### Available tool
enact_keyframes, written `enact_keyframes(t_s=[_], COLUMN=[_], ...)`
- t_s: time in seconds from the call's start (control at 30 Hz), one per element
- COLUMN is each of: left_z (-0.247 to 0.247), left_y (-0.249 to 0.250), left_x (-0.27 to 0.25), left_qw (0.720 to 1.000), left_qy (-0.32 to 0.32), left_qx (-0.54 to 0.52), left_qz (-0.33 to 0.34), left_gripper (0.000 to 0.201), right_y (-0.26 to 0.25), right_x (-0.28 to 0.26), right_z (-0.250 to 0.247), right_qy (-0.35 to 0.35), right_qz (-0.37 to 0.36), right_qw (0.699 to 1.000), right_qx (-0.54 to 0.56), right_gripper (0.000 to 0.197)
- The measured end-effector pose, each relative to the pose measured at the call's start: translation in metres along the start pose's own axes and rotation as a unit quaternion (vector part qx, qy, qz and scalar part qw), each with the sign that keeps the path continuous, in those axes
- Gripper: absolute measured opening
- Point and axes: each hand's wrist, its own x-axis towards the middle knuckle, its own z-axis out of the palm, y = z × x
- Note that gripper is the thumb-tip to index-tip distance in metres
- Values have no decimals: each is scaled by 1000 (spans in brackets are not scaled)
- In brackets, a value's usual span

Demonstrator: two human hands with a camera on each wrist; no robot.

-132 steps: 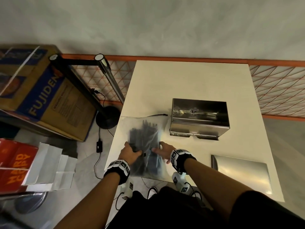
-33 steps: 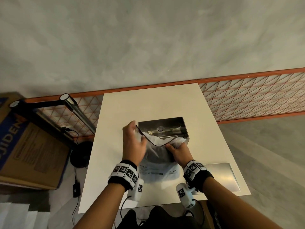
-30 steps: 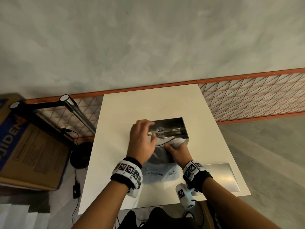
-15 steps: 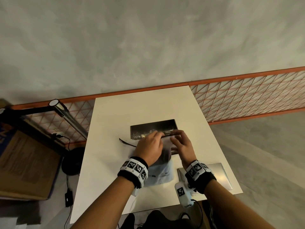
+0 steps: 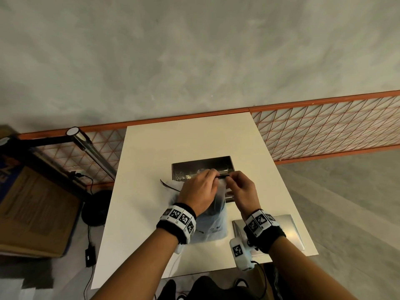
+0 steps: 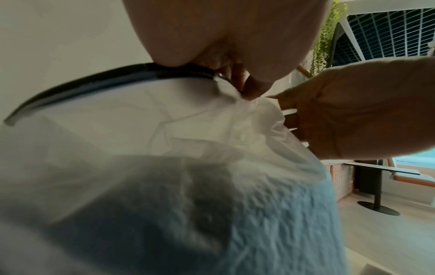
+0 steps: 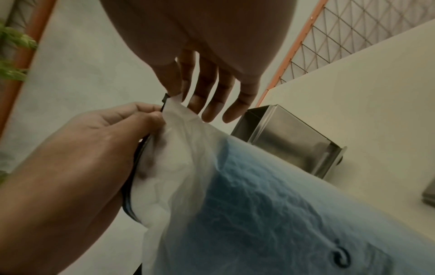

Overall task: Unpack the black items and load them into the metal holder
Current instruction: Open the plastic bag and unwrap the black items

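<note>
A grey mottled wall [image 5: 194,50] is seen filling the upper view. Along its foot an orange-framed mesh panel [image 5: 324,126] is run, and a pale worktop [image 5: 190,144] is set against it. Grey floor [image 5: 346,202] is shown to the right. On the left, a cardboard box [image 5: 32,213] is stood beside a black stand with a round base [image 5: 95,211], and a cable [image 5: 88,234] is trailed down to an adapter.
</note>
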Motion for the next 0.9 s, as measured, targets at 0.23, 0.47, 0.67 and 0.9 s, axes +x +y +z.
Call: enact_keyframes(t_s=[0.23,0.47,0.67,0.9], left_z=[-3,-3,-6,-9], left_y=[4,-1,-10,-21], left_x=[7,6,1,-5], left_qw=[999,998,998,996], left_qy=[18,12,14,31], left_qx=[6,20,40,66], left_qz=[43,50,52,48], left_gripper=[24,22,19,13], right_y=[-9,-12,-2,-2], right_x=[1,1,6,8], right_z=[0,-2,-5,-6], right_qy=[-10,18,47,65], right_qz=[-48,-92,-84,-71], right_qw=[997,991,991,992], right_qx=[-54,-91,-93,-87], right_gripper=[13,17,8,5])
